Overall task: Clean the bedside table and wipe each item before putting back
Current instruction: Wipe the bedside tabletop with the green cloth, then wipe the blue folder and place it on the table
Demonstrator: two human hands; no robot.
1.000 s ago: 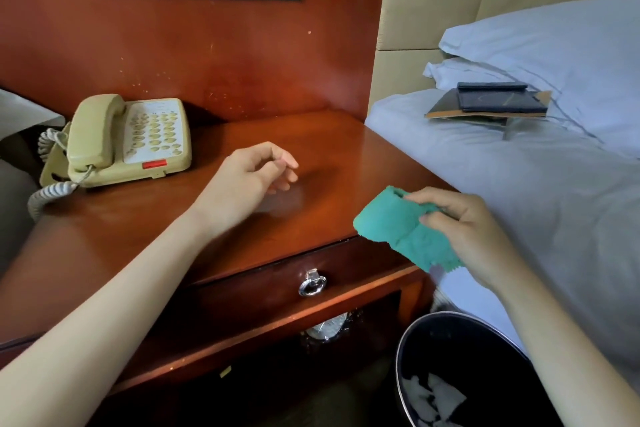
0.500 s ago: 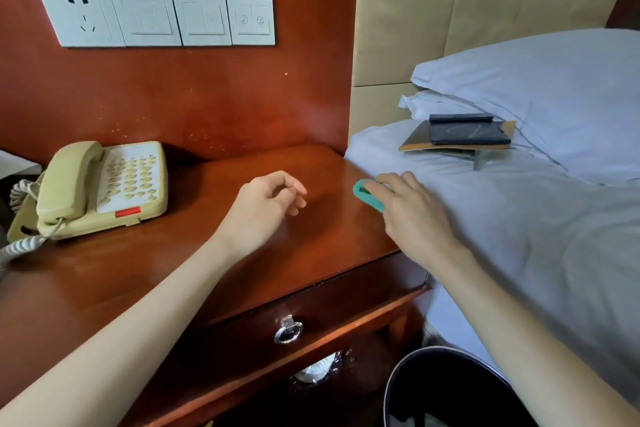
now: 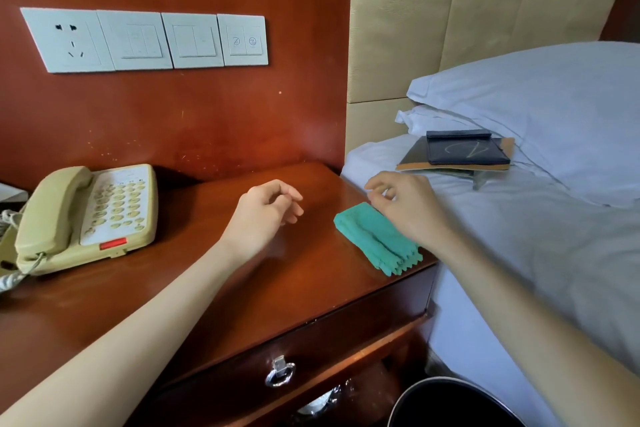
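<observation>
A folded green cloth [image 3: 372,237] lies on the right side of the wooden bedside table [image 3: 194,288], near its front corner. My right hand [image 3: 405,206] hovers just above the cloth's far end with fingers loosely curled, holding nothing. Over the middle of the tabletop my left hand [image 3: 266,211] hangs with relaxed, curled fingers, also empty. A beige telephone [image 3: 90,215] sits at the table's left. On the bed, a dark wallet-like case [image 3: 465,151] rests on a stack of flat folders [image 3: 415,158].
White bed [image 3: 519,253] and pillows [image 3: 554,107] lie to the right of the table. A black waste bin [image 3: 450,402] stands below the table's right corner. The drawer has a ring pull [image 3: 280,374]. Wall switches and a socket [image 3: 145,40] are above the phone.
My right hand carried the green cloth up onto the table's right side and let go of it; the cloth now lies folded there. The left hand stayed over the tabletop.
</observation>
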